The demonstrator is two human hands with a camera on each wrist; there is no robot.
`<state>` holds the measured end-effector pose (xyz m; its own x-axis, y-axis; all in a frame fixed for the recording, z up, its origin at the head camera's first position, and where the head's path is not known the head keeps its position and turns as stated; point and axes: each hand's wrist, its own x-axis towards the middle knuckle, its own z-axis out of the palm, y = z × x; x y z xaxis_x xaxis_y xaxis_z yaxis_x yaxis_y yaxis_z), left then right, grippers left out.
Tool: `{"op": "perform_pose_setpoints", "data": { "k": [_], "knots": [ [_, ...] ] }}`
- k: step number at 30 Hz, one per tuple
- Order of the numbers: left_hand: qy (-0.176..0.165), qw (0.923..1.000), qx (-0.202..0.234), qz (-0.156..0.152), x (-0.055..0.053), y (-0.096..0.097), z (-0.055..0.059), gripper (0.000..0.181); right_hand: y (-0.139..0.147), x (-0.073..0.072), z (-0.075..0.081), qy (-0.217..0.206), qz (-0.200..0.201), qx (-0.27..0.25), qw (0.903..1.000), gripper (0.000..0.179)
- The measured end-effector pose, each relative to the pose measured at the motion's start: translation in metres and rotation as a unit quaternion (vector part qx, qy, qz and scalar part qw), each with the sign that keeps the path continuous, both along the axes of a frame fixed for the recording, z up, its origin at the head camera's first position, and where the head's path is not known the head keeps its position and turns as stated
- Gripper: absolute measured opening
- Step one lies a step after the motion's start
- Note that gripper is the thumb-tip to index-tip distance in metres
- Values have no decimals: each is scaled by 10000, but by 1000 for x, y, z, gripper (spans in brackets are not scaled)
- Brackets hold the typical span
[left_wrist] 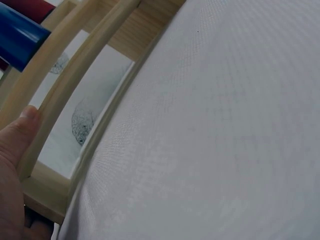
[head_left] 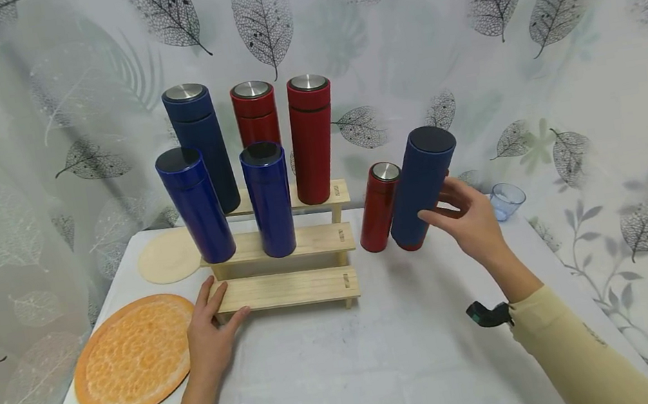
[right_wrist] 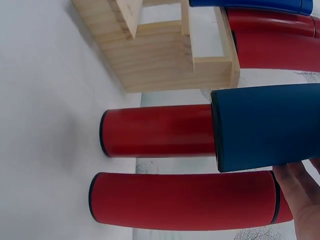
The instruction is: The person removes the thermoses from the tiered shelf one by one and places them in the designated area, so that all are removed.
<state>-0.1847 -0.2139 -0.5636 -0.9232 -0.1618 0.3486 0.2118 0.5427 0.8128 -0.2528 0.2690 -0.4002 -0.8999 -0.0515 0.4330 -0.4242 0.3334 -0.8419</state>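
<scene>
My right hand (head_left: 470, 220) grips a matte dark blue thermos bottle (head_left: 421, 180) with a black lid, tilted slightly. In the right wrist view, the bottle's base hangs above the table, in front of a red thermos (right_wrist: 155, 131). Another red thermos (right_wrist: 180, 200) stands beside that one; the blue bottle mostly hides it in the head view. My left hand (head_left: 209, 338) holds the left end of a three-step wooden rack (head_left: 287, 290). Its thumb (left_wrist: 22, 127) lies against the lowest step. Two glossy blue thermoses (head_left: 197, 207) stand on the middle step.
On the top step stand a dark blue thermos (head_left: 202, 147) and two red ones (head_left: 315, 140). An orange round mat (head_left: 133, 356) and a beige disc (head_left: 169, 256) lie left of the rack. A small blue glass (head_left: 507, 200) stands at the table's right edge, near a leaf-patterned curtain (head_left: 619, 116).
</scene>
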Motion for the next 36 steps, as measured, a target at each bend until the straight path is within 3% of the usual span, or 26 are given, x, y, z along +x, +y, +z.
{"op": "perform_pose_setpoints", "data": {
  "k": [11,22,36],
  "knots": [
    [-57,10000,41,13,-1,-2,0,72,10,0,2,78,-1,-136,9999,61],
    [42,9999,124,-36,-1,0,0,72,24,7,5,95,-219,14,9997,63],
    [-82,9999,97,-13,-1,0,-3,71,45,10,0,159,-488,72,9987,63]
  ]
}}
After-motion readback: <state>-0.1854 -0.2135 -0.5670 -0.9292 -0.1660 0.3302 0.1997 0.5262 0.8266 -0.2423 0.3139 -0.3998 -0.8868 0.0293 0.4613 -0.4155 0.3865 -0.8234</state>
